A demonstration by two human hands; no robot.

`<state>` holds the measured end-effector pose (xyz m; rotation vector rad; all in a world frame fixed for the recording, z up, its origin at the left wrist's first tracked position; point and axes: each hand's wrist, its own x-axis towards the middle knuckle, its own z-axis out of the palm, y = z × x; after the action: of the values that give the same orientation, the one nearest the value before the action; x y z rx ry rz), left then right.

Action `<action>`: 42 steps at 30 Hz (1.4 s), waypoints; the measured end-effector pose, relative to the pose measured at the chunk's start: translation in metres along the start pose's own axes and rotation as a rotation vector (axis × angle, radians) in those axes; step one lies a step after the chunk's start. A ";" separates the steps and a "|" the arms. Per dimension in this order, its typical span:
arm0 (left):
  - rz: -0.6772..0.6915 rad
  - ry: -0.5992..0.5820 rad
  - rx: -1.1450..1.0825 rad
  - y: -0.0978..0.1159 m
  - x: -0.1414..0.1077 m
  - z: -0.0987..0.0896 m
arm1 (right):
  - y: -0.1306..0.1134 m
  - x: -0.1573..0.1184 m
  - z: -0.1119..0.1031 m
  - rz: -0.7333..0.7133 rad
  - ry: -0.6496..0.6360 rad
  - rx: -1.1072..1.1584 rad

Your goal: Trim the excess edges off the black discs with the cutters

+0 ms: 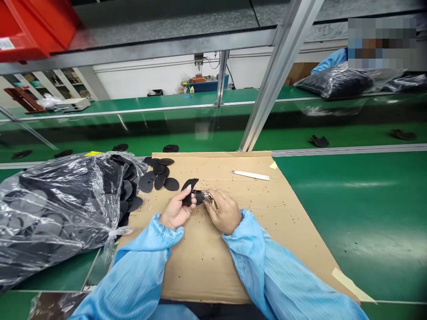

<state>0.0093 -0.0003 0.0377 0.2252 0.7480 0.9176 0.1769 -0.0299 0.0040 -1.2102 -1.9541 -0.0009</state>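
My left hand (178,209) is closed around a black plastic part (189,184) with a curved, flap-like piece standing up, held above the cardboard sheet (207,266). My right hand (225,211) grips shiny metal nippers (210,200), their front end meeting the black part; the jaws are too small to make out. Left of my hands, several flat black oval pieces (160,173) lie loose on the cardboard. Small dark specks are scattered over the sheet. Beyond my right hand lies a white blade-like strip (251,175).
A big clear plastic bag (66,209) full of black pieces fills the left side. An aluminium post (273,75) rises behind the cardboard. Black parts (319,141) sit on the green belt. A red bin (36,26) is overhead; a person's blue sleeve (330,61) shows far right.
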 end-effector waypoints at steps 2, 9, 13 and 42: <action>-0.008 -0.004 -0.008 0.000 0.000 0.000 | 0.000 0.000 0.001 0.000 -0.005 -0.013; 0.014 -0.018 -0.060 -0.005 0.001 0.001 | 0.002 -0.002 0.002 0.015 -0.046 -0.071; 0.064 0.008 -0.031 -0.009 0.002 0.001 | 0.001 -0.003 0.001 0.070 -0.079 -0.066; 0.222 -0.052 0.163 0.003 0.007 -0.009 | -0.003 -0.003 -0.002 0.033 -0.172 0.072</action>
<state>0.0040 0.0060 0.0285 0.4811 0.7605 1.0574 0.1762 -0.0346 0.0049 -1.2291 -2.0630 0.1955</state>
